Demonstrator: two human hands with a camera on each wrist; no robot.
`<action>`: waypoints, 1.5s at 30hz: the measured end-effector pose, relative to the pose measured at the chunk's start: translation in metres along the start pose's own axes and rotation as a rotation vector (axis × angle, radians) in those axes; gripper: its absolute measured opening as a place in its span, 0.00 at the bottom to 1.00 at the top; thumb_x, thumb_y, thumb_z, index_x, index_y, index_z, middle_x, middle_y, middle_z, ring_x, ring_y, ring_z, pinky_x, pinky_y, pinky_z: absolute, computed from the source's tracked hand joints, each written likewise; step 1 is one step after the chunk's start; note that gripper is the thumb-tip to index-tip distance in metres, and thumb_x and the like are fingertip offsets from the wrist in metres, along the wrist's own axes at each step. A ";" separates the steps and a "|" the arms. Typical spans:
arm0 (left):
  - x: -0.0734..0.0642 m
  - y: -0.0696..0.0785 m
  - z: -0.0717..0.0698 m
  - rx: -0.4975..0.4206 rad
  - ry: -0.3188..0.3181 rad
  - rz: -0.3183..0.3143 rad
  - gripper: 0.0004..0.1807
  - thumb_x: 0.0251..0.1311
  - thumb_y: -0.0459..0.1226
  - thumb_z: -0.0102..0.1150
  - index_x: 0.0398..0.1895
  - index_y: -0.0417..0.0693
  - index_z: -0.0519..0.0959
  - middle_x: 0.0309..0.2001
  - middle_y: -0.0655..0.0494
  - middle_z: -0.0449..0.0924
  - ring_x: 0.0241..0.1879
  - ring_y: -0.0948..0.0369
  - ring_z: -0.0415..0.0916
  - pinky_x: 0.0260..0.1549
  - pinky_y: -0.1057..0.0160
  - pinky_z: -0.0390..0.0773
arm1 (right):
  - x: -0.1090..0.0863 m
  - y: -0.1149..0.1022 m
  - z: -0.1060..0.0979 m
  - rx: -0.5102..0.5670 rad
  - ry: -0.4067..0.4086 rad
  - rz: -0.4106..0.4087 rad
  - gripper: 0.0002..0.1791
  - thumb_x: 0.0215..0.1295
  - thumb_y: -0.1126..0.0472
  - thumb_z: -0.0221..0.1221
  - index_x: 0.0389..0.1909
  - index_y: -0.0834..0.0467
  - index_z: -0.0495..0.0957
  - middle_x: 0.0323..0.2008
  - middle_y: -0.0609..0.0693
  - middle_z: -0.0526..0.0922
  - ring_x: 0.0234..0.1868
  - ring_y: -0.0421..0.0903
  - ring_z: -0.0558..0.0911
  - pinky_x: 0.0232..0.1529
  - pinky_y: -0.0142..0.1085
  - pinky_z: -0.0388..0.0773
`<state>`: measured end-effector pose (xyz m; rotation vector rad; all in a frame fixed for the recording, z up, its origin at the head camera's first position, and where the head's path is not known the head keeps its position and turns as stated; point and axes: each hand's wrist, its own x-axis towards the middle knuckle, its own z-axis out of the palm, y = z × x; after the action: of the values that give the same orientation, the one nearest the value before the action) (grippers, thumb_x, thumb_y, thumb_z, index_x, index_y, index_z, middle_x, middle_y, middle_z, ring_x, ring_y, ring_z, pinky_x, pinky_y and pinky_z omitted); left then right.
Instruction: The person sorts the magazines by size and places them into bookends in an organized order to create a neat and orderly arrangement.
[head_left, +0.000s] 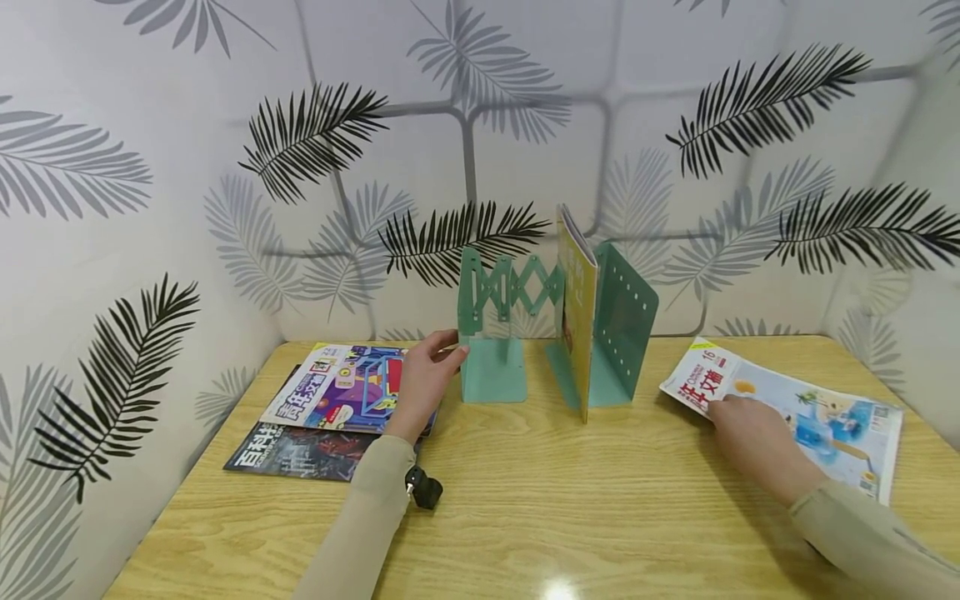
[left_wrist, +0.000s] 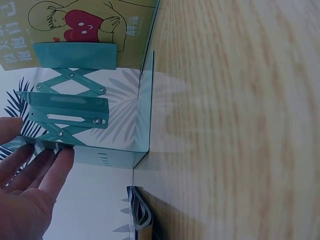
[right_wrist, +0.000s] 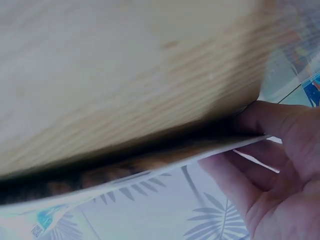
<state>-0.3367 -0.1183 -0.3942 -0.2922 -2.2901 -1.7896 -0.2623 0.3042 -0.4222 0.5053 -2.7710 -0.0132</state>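
Observation:
A green expanding bookend (head_left: pixel 491 367) stands at the back of the table, with a lattice between its plates. My left hand (head_left: pixel 427 379) is at its left end plate; in the left wrist view the fingertips (left_wrist: pixel 62 155) touch the outer side and the thumb lies across the edge. A yellow-covered book (head_left: pixel 579 308) stands upright near the bookend's right plate (head_left: pixel 626 317). At the right, my right hand (head_left: pixel 757 437) pinches the near left edge of a white-and-blue magazine (head_left: pixel 817 417). The right wrist view shows that magazine edge (right_wrist: pixel 165 167) between thumb and fingers, slightly off the tabletop.
Left of the bookend lie overlapping magazines: a purple one (head_left: pixel 330 396) on top and a dark one (head_left: pixel 292 454) under it. A patterned wall (head_left: pixel 525 158) closes off the back and left sides. Wood-grain tabletop (head_left: pixel 570 492) lies between my arms.

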 end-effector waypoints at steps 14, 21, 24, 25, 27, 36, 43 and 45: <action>0.001 -0.001 0.000 -0.007 0.001 0.016 0.20 0.67 0.39 0.61 0.60 0.44 0.78 0.57 0.48 0.79 0.53 0.52 0.79 0.48 0.55 0.81 | 0.003 -0.003 -0.002 -0.015 0.005 0.034 0.12 0.54 0.78 0.56 0.17 0.63 0.69 0.15 0.57 0.73 0.16 0.54 0.74 0.13 0.50 0.72; 0.000 -0.003 0.001 -0.006 0.002 0.019 0.20 0.67 0.39 0.60 0.60 0.45 0.78 0.57 0.49 0.79 0.52 0.54 0.79 0.47 0.57 0.82 | 0.001 -0.001 -0.004 -0.017 -0.039 0.091 0.11 0.56 0.77 0.54 0.18 0.63 0.69 0.15 0.56 0.72 0.15 0.54 0.72 0.13 0.51 0.71; 0.000 -0.003 0.001 -0.006 -0.002 0.010 0.20 0.67 0.39 0.60 0.60 0.46 0.78 0.57 0.50 0.79 0.53 0.55 0.79 0.47 0.57 0.82 | -0.001 0.001 -0.006 0.001 -0.050 0.101 0.11 0.56 0.76 0.54 0.19 0.63 0.69 0.15 0.55 0.71 0.15 0.54 0.72 0.12 0.50 0.70; 0.000 -0.003 0.001 -0.009 -0.004 0.008 0.20 0.67 0.39 0.60 0.60 0.46 0.78 0.57 0.50 0.79 0.53 0.55 0.79 0.47 0.57 0.82 | -0.002 0.001 -0.008 0.009 -0.046 0.098 0.11 0.56 0.76 0.55 0.19 0.63 0.69 0.15 0.55 0.71 0.14 0.54 0.71 0.12 0.49 0.70; 0.000 -0.003 0.000 -0.016 -0.009 0.007 0.20 0.67 0.39 0.60 0.60 0.46 0.78 0.57 0.50 0.78 0.53 0.54 0.79 0.47 0.57 0.81 | -0.003 0.004 -0.011 0.028 -0.038 0.089 0.10 0.57 0.75 0.56 0.19 0.63 0.70 0.15 0.54 0.71 0.14 0.53 0.71 0.13 0.49 0.69; 0.003 -0.002 -0.001 -0.020 -0.015 0.005 0.20 0.67 0.41 0.61 0.60 0.46 0.78 0.57 0.51 0.78 0.53 0.55 0.78 0.48 0.57 0.81 | -0.005 0.007 -0.019 0.063 -0.050 0.082 0.09 0.59 0.73 0.57 0.21 0.64 0.71 0.16 0.53 0.71 0.16 0.50 0.70 0.16 0.45 0.66; 0.001 -0.002 0.000 -0.016 -0.010 0.003 0.20 0.67 0.40 0.60 0.60 0.47 0.78 0.57 0.51 0.78 0.53 0.55 0.78 0.49 0.56 0.81 | -0.010 0.004 -0.028 0.107 0.009 0.100 0.10 0.60 0.73 0.55 0.20 0.62 0.69 0.14 0.50 0.69 0.15 0.47 0.66 0.16 0.42 0.63; 0.001 -0.002 0.000 -0.011 -0.008 0.003 0.20 0.67 0.41 0.60 0.60 0.47 0.78 0.57 0.51 0.78 0.53 0.55 0.78 0.49 0.56 0.81 | -0.012 0.004 -0.032 0.121 0.017 0.107 0.10 0.61 0.73 0.55 0.21 0.62 0.70 0.14 0.49 0.68 0.16 0.46 0.66 0.17 0.42 0.63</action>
<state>-0.3381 -0.1192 -0.3957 -0.3055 -2.2850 -1.8026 -0.2430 0.3131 -0.3957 0.3842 -2.7897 0.1839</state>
